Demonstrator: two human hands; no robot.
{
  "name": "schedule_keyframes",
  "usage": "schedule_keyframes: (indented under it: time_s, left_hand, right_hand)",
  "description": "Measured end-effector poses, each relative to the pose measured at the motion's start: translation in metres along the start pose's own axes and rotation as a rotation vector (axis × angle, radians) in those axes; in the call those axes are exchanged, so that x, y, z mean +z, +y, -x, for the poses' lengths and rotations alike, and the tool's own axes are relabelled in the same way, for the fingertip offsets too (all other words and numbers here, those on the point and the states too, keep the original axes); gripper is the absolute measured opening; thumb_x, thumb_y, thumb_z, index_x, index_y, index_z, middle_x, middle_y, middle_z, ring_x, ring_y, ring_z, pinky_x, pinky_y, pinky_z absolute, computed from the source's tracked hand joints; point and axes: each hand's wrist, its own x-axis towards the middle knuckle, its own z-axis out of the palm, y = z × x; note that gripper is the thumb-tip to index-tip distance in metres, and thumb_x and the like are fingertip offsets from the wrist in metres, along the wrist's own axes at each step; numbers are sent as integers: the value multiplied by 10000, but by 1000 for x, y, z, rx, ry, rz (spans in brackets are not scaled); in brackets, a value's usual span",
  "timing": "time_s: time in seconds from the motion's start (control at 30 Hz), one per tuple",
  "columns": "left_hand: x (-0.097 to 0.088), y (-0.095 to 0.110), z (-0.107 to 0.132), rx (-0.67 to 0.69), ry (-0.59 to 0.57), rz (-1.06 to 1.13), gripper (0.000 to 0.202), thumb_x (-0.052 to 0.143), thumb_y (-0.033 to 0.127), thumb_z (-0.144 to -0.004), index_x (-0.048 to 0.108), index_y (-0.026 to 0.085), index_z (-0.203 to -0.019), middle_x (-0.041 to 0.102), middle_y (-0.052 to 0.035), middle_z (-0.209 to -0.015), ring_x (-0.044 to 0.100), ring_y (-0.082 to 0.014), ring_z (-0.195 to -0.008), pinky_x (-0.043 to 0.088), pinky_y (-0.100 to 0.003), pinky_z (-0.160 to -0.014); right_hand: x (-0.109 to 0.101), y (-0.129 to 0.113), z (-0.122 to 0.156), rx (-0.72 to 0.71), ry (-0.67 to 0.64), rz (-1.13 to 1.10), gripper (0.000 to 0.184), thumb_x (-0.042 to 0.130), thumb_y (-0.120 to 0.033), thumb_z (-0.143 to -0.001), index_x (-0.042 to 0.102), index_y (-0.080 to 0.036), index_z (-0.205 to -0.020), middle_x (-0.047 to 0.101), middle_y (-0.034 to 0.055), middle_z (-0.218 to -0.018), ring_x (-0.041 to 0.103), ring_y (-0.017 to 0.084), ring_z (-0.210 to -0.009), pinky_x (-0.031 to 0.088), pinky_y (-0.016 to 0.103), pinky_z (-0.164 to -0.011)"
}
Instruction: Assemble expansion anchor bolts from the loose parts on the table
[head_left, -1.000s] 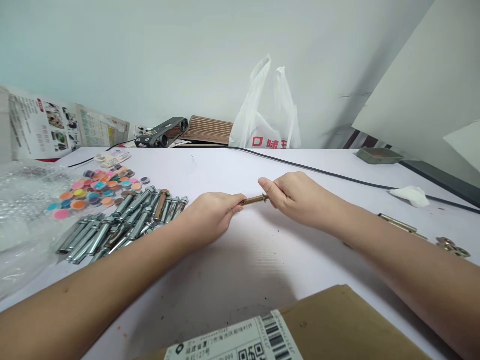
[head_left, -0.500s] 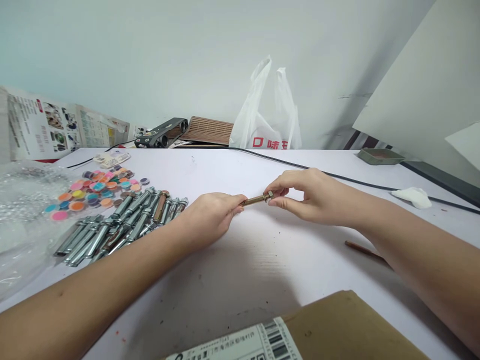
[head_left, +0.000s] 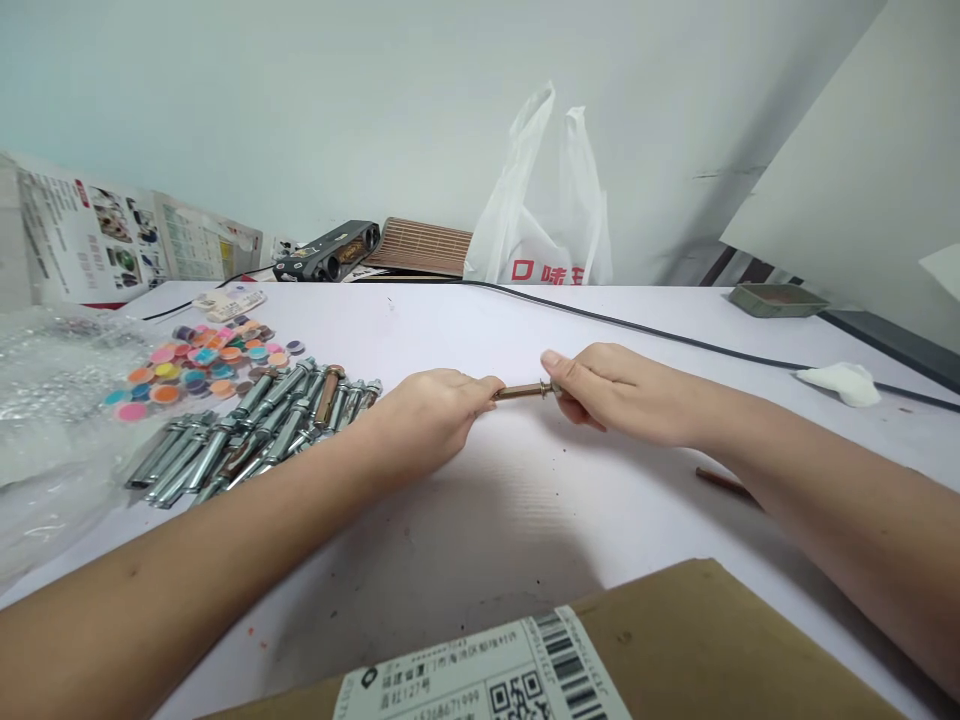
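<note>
A brass-coloured expansion bolt (head_left: 523, 391) is held level above the white table, stretched between both hands. My left hand (head_left: 442, 410) pinches its left end, with the fingertips closed round it. On its right end, my right hand (head_left: 619, 392) is closed over the nut, thumb on top, so the nut is mostly hidden. Left of my left forearm lies a pile of silver expansion bolts (head_left: 289, 420), with a brownish one (head_left: 328, 397) among them. A thin brown rod (head_left: 724, 483) rests on the table, partly covered by my right forearm.
Coloured discs (head_left: 202, 360) and clear bubble wrap (head_left: 60, 400) lie at the left. A cardboard box (head_left: 697, 630) with a label is at the front. A black cable (head_left: 637, 322) crosses the back, near a white plastic bag (head_left: 536, 235), a crumpled tissue (head_left: 840, 382) and a green tray (head_left: 776, 300).
My right hand has turned over at the nut: its thumb was below and is now on top, with the fingers wrapped round. My left hand keeps its pinch. The view has shifted slightly.
</note>
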Motion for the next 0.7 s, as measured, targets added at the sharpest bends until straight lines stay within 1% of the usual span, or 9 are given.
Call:
schedule_keyframes:
  time_s: [0.07, 0.1, 0.17, 0.23, 0.3, 0.43, 0.53, 0.63, 0.7]
  left_hand:
    - [-1, -1, -1, -28, -6, 24, 305, 389, 211, -925, 605, 116, -1119, 710, -89, -923, 652, -187, -837, 509, -310, -788]
    - [-2, -1, -1, -45, -11, 33, 312, 390, 219, -926, 597, 118, -1137, 711, -86, -936, 652, -186, -839, 507, -310, -784]
    - [-3, -2, -1, -76, -16, 45, 321, 387, 227, -929, 587, 127, -1160, 712, -81, -952, 650, -182, -844, 502, -305, -779]
    - [-4, -3, -2, -93, -23, 48, 321, 381, 235, -931, 589, 139, -1157, 713, -75, -939, 648, -178, -836, 499, -300, -768]
    - [-4, -4, -2, -97, -33, 41, 320, 375, 241, -932, 592, 143, -1146, 713, -73, -913, 648, -179, -822, 499, -302, -759]
    - [-2, -6, -1, -73, -29, 15, 298, 380, 210, -920, 612, 136, -1092, 714, -83, -899, 656, -190, -843, 507, -311, -776]
    - [0, -7, 0, -44, -10, -5, 284, 385, 181, -908, 618, 140, -1066, 717, -85, -906, 657, -187, -851, 508, -308, -784]
    - [-2, -7, 0, -52, -20, 23, 300, 384, 188, -910, 611, 148, -1102, 717, -83, -938, 653, -184, -859, 503, -308, -792]
    - [-5, -5, -1, -107, -43, 92, 312, 392, 224, -917, 610, 165, -1133, 717, -71, -960, 650, -182, -865, 496, -303, -794]
  right_hand:
    - [-5, 0, 2, -70, 73, -8, 427, 359, -503, -940, 574, -184, -754, 563, 0, -634, 500, 119, -573, 390, 255, -542]
    - [-6, 0, 2, -121, 111, -2, 325, 446, -486, -910, 589, -196, -878, 608, 4, -726, 541, 130, -648, 405, 250, -564]
    - [-7, 1, 3, -208, 164, 16, 263, 576, -424, -845, 574, -212, -1001, 637, 11, -849, 570, 145, -755, 423, 246, -601]
    - [-6, 2, 1, -241, 207, 35, 216, 591, -371, -836, 588, -211, -982, 641, 15, -865, 573, 145, -769, 431, 251, -632]
    - [-1, 3, -1, -232, 233, 66, 169, 557, -340, -858, 603, -206, -949, 639, 11, -824, 564, 134, -719, 425, 257, -640]
    - [9, 4, -5, -233, 252, 193, 180, 480, -294, -891, 604, -183, -959, 616, 13, -749, 519, 123, -637, 371, 252, -581]
    - [13, 2, -5, -223, 263, 259, 222, 425, -296, -918, 603, -168, -884, 578, 12, -675, 460, 113, -573, 320, 249, -538]
    - [13, 0, -4, -191, 233, 235, 290, 392, -320, -939, 569, -175, -761, 521, -14, -577, 390, 97, -494, 280, 250, -497]
    - [13, -1, -3, -186, 250, 182, 265, 414, -317, -933, 583, -179, -783, 557, -12, -619, 434, 98, -525, 309, 246, -514]
